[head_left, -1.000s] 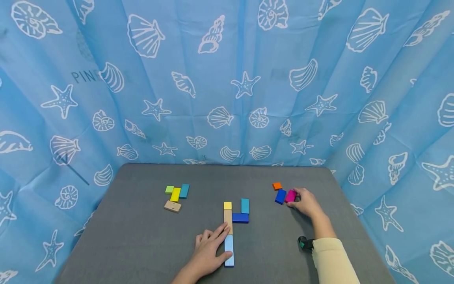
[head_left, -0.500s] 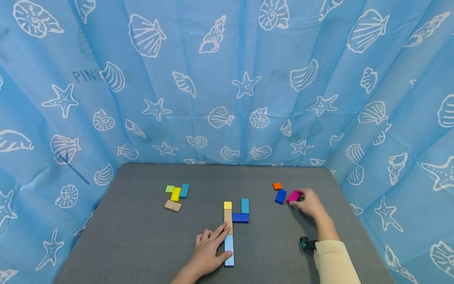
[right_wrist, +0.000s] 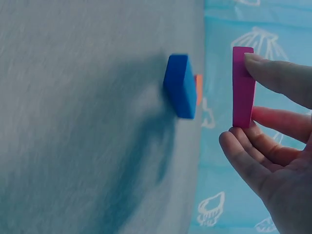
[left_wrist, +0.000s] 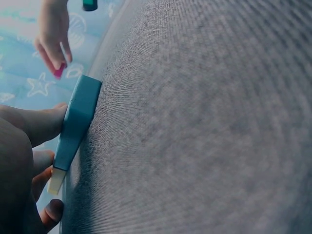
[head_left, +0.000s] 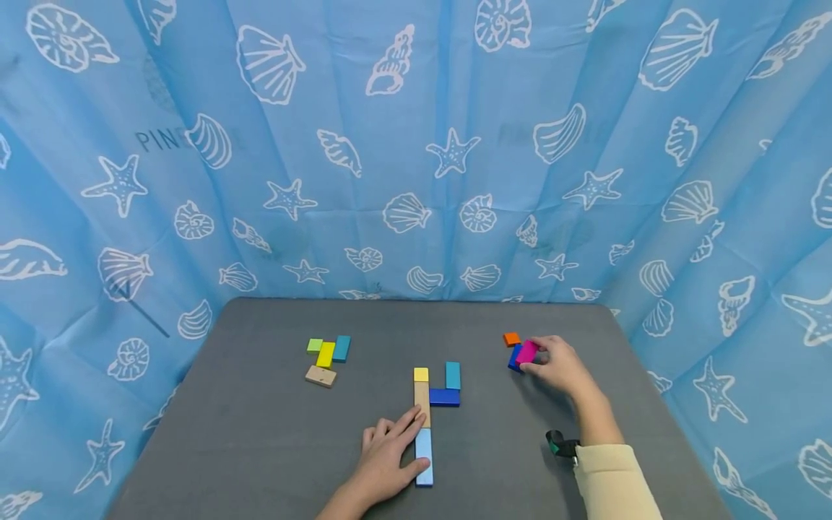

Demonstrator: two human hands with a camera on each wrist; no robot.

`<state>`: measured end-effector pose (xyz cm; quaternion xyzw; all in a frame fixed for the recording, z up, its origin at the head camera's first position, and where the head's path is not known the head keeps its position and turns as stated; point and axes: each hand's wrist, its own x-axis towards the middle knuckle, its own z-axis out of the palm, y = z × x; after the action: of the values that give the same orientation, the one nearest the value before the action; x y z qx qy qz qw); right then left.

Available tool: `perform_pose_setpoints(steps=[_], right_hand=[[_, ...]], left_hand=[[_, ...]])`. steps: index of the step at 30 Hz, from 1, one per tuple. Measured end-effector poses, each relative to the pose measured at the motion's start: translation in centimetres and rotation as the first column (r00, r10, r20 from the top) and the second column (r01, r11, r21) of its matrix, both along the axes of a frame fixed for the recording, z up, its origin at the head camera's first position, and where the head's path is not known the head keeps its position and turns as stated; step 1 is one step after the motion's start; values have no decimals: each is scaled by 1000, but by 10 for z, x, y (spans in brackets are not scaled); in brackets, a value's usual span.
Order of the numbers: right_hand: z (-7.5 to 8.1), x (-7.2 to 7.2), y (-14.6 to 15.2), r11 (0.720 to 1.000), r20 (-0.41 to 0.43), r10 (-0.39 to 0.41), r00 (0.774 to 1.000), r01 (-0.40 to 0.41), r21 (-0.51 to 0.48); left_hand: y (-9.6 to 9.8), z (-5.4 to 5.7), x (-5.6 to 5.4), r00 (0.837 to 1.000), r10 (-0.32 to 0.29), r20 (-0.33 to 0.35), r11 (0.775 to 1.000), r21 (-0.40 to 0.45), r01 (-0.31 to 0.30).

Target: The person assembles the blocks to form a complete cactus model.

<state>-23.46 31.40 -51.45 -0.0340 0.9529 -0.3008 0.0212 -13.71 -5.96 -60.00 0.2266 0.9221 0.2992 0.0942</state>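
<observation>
My right hand pinches a magenta block between thumb and fingers, held up off the table. In the head view that block partly covers a blue block lying beside an orange block. At the table's middle, my left hand rests with extended fingers on a straight row of blocks. Its thumb touches the light blue block and its fingertips lie on the plain wooden block. A small yellow block ends the row. To the right, a dark blue block meets a teal block.
On the grey table, a left-hand group has a light green block, a bright yellow block, a teal-blue block and a wooden block. A blue shell-patterned curtain surrounds the table's far side.
My right hand has lifted the magenta block off the table, after a small slide to the right, and moved it left over the blue block. My left hand has stayed on the row.
</observation>
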Motion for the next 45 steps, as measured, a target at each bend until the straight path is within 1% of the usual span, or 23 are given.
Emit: perform_pose_setpoints(steps=[7, 12, 19, 21, 23, 28, 32, 35, 39, 42, 45], right_hand=[[4, -6, -21, 999, -10, 32, 999, -32, -4], [2, -8, -30, 999, -17, 40, 999, -40, 2], [-2, -11, -41, 996, -58, 87, 994, -89, -22], [-2, -11, -43, 995, -59, 94, 994, -96, -30], [-2, -11, -46, 994, -60, 98, 993, -100, -32], [-4, -12, -53, 992, -54, 119, 991, -120, -32], [-5, -13, -60, 989, -45, 134, 990, -136, -54], [-7, -14, -65, 989, -33, 129, 991, -131, -65], [-10, -17, -70, 989, -3, 120, 993, -120, -84], [-11, -20, -73, 987, 18, 120, 993, -118, -107], [-10, -22, -75, 986, 22, 118, 993, -115, -125]], left_hand=[[0, 5, 1, 999, 26, 33, 1000, -17, -26], [-1, 4, 1, 1000, 10, 28, 1000, -24, -9], [0, 0, 2, 1000, 1, -2, 1000, -8, -1], [0, 1, 2, 1000, -4, -5, 1000, -2, 4], [1, 3, 2, 1000, -1, 10, 1000, 0, 0], [2, 7, 1, 999, 10, 52, 1000, -29, -8], [2, 6, 1, 999, 13, 37, 999, -43, -11], [1, 4, 1, 1000, 13, 10, 999, -31, -13], [1, 1, 1, 1000, 13, -11, 1000, -18, -13], [1, 1, 1, 1000, 13, -8, 1000, -13, -13], [1, 1, 1, 1000, 12, -2, 1000, -16, -12]])
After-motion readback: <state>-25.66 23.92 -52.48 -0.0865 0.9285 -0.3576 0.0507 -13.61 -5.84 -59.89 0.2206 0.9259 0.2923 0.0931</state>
